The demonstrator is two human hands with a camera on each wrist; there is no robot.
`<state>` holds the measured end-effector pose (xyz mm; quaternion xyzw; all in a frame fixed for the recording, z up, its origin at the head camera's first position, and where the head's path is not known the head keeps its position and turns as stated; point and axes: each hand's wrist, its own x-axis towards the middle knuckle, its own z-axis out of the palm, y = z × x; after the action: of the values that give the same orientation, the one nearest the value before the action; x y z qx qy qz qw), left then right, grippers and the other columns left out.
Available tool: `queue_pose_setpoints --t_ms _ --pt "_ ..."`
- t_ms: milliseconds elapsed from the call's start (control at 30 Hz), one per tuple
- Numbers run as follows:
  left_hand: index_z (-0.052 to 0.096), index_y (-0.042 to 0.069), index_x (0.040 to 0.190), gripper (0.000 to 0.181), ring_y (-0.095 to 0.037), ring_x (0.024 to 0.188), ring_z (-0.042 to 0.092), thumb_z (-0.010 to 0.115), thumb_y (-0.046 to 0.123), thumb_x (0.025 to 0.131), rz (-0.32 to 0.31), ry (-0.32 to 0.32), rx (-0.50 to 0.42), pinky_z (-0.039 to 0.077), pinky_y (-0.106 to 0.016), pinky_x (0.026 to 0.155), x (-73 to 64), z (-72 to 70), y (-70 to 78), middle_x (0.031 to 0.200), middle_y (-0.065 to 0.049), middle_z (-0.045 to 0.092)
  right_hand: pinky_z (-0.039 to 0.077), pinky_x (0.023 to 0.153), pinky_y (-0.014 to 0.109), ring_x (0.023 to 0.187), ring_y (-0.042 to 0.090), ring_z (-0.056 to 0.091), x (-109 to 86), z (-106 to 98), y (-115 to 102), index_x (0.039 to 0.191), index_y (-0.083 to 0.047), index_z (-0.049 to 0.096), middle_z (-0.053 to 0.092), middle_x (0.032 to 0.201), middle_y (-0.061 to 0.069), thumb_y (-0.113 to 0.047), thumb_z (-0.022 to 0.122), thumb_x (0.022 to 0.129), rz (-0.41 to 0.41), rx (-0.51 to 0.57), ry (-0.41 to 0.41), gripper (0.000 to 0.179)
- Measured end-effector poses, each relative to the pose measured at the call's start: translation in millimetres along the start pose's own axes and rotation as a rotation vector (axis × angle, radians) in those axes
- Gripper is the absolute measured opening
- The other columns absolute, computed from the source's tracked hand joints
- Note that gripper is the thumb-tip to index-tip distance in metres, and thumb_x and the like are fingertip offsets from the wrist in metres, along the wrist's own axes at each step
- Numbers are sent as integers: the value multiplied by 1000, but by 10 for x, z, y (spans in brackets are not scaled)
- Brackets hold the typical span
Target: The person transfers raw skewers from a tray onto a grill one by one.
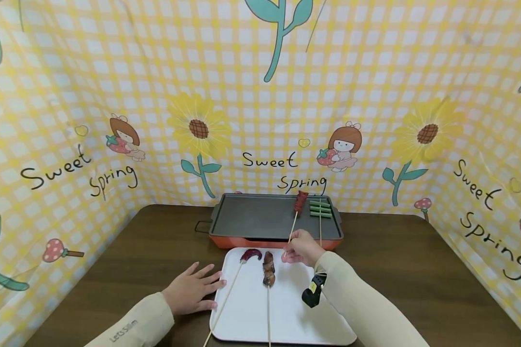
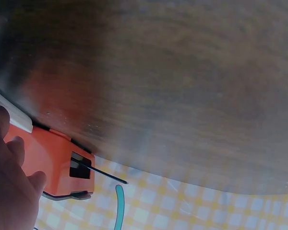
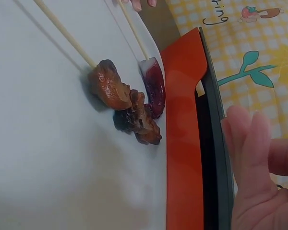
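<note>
My right hand (image 1: 303,248) pinches the bare stick of a skewer of red meat (image 1: 301,202). Its meat end lies over the right part of the griddle (image 1: 252,217), beside a skewer of green vegetable pieces (image 1: 320,210). In the right wrist view, the fingers (image 3: 252,143) appear past the griddle's rim. My left hand (image 1: 195,290) is spread flat at the left edge of the white tray (image 1: 291,318), fingertips on its rim. On that tray lie a skewer of browned meat chunks (image 1: 268,270) and a skewer with a dark red curled tentacle-like piece (image 1: 251,254).
The griddle has an orange base (image 1: 230,242) and a wire handle (image 1: 202,226) on its left. It stands just behind the tray on a dark wooden table (image 1: 165,250). A yellow checked cloth (image 1: 260,111) hangs around the back and sides.
</note>
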<state>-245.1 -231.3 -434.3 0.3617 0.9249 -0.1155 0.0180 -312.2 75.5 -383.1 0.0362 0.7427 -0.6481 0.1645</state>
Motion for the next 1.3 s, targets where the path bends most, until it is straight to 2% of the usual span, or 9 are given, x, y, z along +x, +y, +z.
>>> queue_pose_setpoints --t_ms 167,367,600,767,933,1100,1300 --pt "52 23 140 63 -30 135 38 34 62 94 -4 -4 -11 29 -55 105 15 -5 8 143 -1 49 47 45 22 45 12 57 14 0 12 110 7 39 59 59 11 13 50 88 11 7 12 26" --pt "52 23 140 61 -30 135 38 38 61 94 -7 -21 -13 29 -55 105 16 -17 15 143 -1 49 48 46 22 46 11 59 -2 25 39 123 14 38 60 59 10 11 51 90 -7 27 19 35" --pt "51 25 141 61 -29 136 37 38 61 94 -16 -35 -4 28 -55 105 22 -18 27 144 0 48 52 49 26 48 11 60 -67 44 85 136 17 35 68 81 24 9 55 89 -85 13 113 52" --pt "51 25 141 61 -29 136 37 39 61 93 -23 -37 -2 28 -55 105 10 1 12 144 0 48 52 48 27 46 11 59 -83 32 133 137 14 36 67 77 23 8 57 88 -83 2 123 53" --pt "51 24 141 63 -30 135 38 36 63 94 -15 -29 -7 29 -56 105 9 9 12 143 -1 49 51 46 26 44 11 56 -143 19 203 133 12 40 66 70 19 -1 61 91 -108 -73 105 48" --pt "51 24 141 61 -29 136 37 37 61 94 -28 -23 -7 28 -55 106 24 17 7 144 -1 48 46 40 23 40 9 49 -360 32 255 124 8 50 61 59 7 -9 65 90 -145 -204 84 41" --pt "51 23 141 62 -30 135 38 36 62 94 -22 -19 -6 28 -56 105 9 -1 -17 144 -2 48 39 36 20 36 6 46 -635 76 331 118 8 56 61 55 5 -7 68 86 -195 -288 -46 37"
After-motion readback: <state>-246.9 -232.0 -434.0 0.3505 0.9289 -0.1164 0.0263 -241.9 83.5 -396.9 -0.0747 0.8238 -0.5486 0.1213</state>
